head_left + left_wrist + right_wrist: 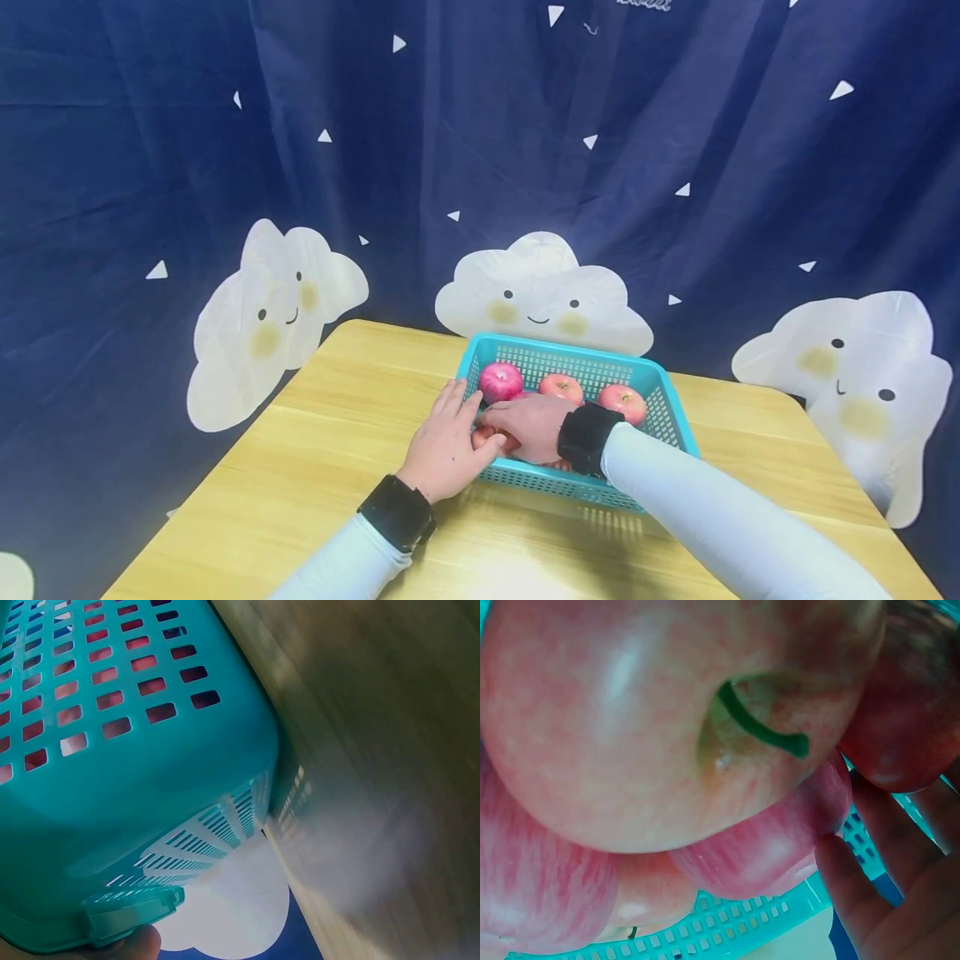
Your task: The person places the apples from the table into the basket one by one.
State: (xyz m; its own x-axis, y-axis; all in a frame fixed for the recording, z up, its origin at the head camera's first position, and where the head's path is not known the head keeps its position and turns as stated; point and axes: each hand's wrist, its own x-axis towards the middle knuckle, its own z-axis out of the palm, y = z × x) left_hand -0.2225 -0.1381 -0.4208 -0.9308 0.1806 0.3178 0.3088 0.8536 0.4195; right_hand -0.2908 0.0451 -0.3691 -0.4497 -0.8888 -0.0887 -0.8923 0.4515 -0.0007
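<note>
On the pale wooden worktop (315,467) stands the turquoise perforated plastic basket (667,408). The left hand (444,450) rests flat-fingered against its left wall; inside, the right hand (534,427) grips a red-pink apple (667,720) directly beneath it.

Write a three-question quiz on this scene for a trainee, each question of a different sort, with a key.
1. True or false: the teal basket stands on the wooden table.
2. Multiple choice: where is the right hand? A) flat on the table; B) inside the basket on the apples; C) raised to the curtain.
3. Fill the gap: the left hand rests against the basket's ____ side, as the person sees it.

Key
1. True.
2. B: it lies over the near apples, below the rim.
3. Left: its fingers lie along that wall, and the left wrist view shows the same wall close up.
</note>
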